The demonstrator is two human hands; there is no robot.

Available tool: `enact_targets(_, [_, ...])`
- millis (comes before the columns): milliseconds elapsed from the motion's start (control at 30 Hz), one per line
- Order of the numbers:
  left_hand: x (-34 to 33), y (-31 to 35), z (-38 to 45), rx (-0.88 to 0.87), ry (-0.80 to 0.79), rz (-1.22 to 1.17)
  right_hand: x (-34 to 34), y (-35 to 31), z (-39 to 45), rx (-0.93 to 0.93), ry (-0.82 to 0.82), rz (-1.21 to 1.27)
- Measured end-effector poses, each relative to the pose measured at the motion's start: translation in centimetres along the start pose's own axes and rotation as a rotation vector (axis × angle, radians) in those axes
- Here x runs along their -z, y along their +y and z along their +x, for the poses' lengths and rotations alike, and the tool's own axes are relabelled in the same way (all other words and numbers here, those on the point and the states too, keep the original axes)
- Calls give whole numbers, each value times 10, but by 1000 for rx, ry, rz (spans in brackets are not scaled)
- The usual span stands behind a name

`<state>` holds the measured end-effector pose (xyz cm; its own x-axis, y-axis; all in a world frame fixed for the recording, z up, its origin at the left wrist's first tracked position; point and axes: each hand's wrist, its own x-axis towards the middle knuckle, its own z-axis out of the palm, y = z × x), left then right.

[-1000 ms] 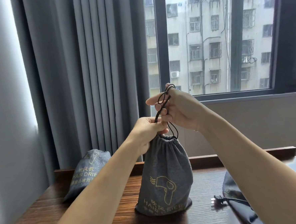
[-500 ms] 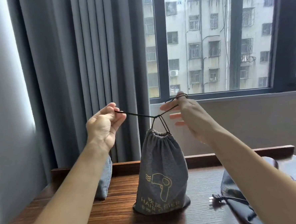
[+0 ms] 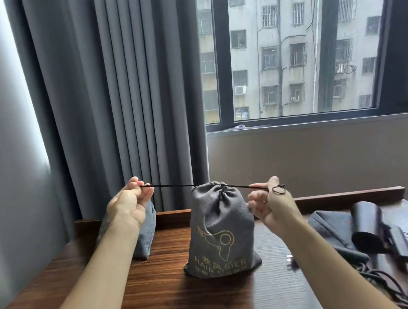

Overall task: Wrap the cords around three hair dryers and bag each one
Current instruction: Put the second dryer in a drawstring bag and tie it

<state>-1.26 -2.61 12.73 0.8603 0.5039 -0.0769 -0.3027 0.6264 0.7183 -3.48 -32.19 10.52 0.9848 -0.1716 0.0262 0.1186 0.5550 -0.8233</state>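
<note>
Both hands' curled fingers (image 3: 138, 185) pinch taut drawstring (image 3: 171, 186).

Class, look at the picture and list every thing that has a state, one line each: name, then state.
middle bag: upright, mouth cinched shut
drawstring: pulled taut to both sides
left hand: pinches drawstring
right hand: grips drawstring
left bag: behind left arm, mouth hidden
hair dryer: unbagged, lying on flat bag

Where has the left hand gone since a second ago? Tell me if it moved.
Yes. The left hand moved left, away from the standing bag's neck, and now pinches the drawstring taut before the curtain.
</note>
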Motion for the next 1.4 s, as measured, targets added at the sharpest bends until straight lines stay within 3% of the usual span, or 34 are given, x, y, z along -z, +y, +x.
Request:
enact_targets(67, [10, -22, 0, 9, 42, 22, 9, 18, 0, -28, -46, 17])
enact_targets(133, [22, -49, -11, -68, -41, 152, 22, 36, 3, -59, -71, 114])
enact_targets(233, [42, -80, -40, -100, -461, 471, 35, 49, 12, -88, -71, 205])
enact_targets(300, [55, -97, -56, -100, -767, 739, 38, 60, 20, -125, -5, 118])
enact_targets(367, [63, -115, -65, -190, -872, 1018, 36, 76, 23, -148, 56, -83])
enact_targets(467, [58, -129, -66, -325, -737, 1167, 37, 95, 16, -129, 52, -344])
enact_targets(600, [51, -138, -58, -289, -612, 1065, 35, 99, 0, -145, -37, -149])
enact_targets(733, [40, -148, -45, -208, -391, 809, 16, 106, -9, -200, -303, -10])
enact_targets(833, [37, -141, -25, -173, -299, 749, -10, 118, 5, -60, -409, -227])
enact_targets(967, [41, -125, 13, -181, -179, 774, -46, 145, 41, 57, -397, -419])
enact_targets(1133, [44, -112, 52, -222, -150, 861, -72, 174, 73, 95, -354, -517])
enact_targets(1233, [42, -107, 55, -288, -146, 994, -75, 186, 87, 142, -306, -696])
enact_targets(1400, [56, -118, 54, -440, -295, 1313, -59, 193, 105, 212, -221, -1032])
